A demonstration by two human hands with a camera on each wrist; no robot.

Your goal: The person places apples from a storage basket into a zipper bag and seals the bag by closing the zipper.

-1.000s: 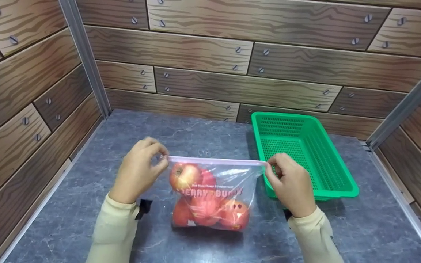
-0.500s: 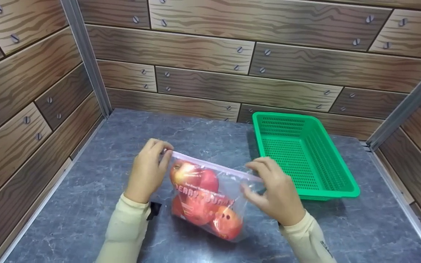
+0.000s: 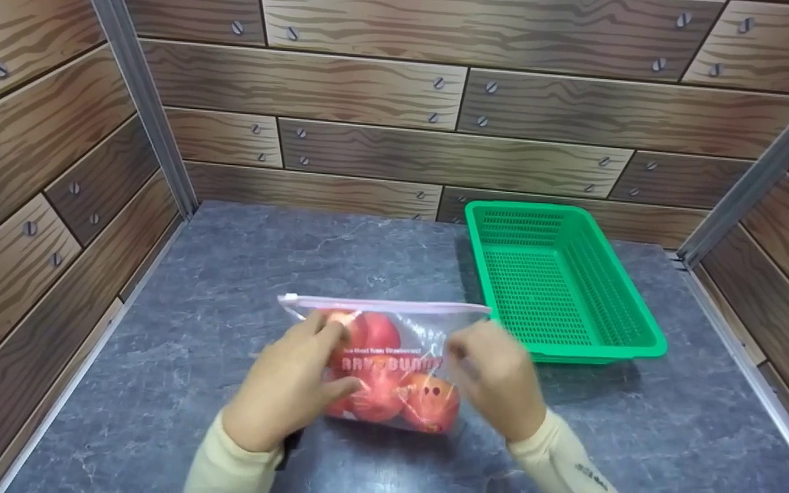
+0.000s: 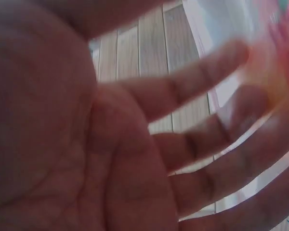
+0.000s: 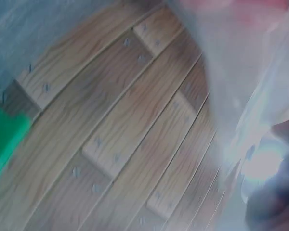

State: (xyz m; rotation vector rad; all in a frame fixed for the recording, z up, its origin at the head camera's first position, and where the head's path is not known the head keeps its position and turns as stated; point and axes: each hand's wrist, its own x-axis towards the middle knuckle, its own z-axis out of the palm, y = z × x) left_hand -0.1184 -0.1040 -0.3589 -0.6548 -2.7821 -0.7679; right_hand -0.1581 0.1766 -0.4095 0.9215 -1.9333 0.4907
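A clear zip bag (image 3: pixel 405 329) with a pink top strip and printed lettering stands in the middle of the table. Several red apples (image 3: pixel 431 404) fill it, and one shows two dark dots. My left hand (image 3: pixel 285 390) reaches over the bag's left side, its fingers spread against the plastic near an apple. In the left wrist view those fingers (image 4: pixel 202 82) look long and nearly straight. At the bag's right edge, my right hand (image 3: pixel 501 376) has its fingers curled and pinches the plastic, though motion blurs the fingertips. The right wrist view shows glare on the film (image 5: pixel 241 96).
A green plastic basket (image 3: pixel 631 301) with slotted walls stands at the back right, just beyond the bag's right corner. Wood-patterned walls (image 3: pixel 367 144) enclose the grey marbled table (image 3: pixel 244 274) at the back and on both sides.
Both hands have left the zip strip's ends. My left hand has come down onto the bag's left side; my right hand has moved lower and inward. The bag tilted, then came level again.
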